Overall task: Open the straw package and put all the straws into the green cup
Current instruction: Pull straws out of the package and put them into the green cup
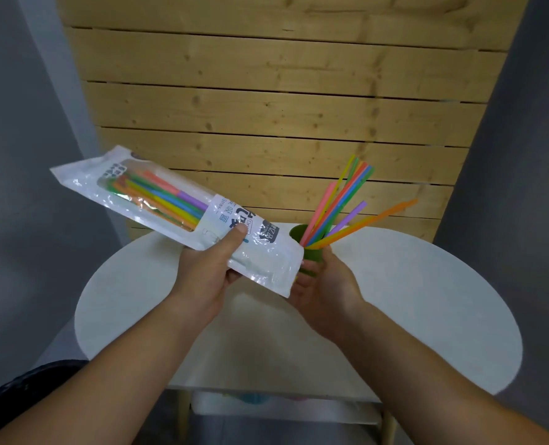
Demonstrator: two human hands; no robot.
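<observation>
My two forearms reach in from the bottom edge. On the left, my left hand grips the straw package near its lower end, with the thumb pressed on the printed label and the fingers curled underneath. The package slants up to the left above the white table, with packed straws visible in its upper half. On the right, my right hand holds the green cup, thumb along its side. The package's end hides the other fingers and much of the cup. Loose straws fan out of the cup. I cannot tell whether the cup touches the table.
</observation>
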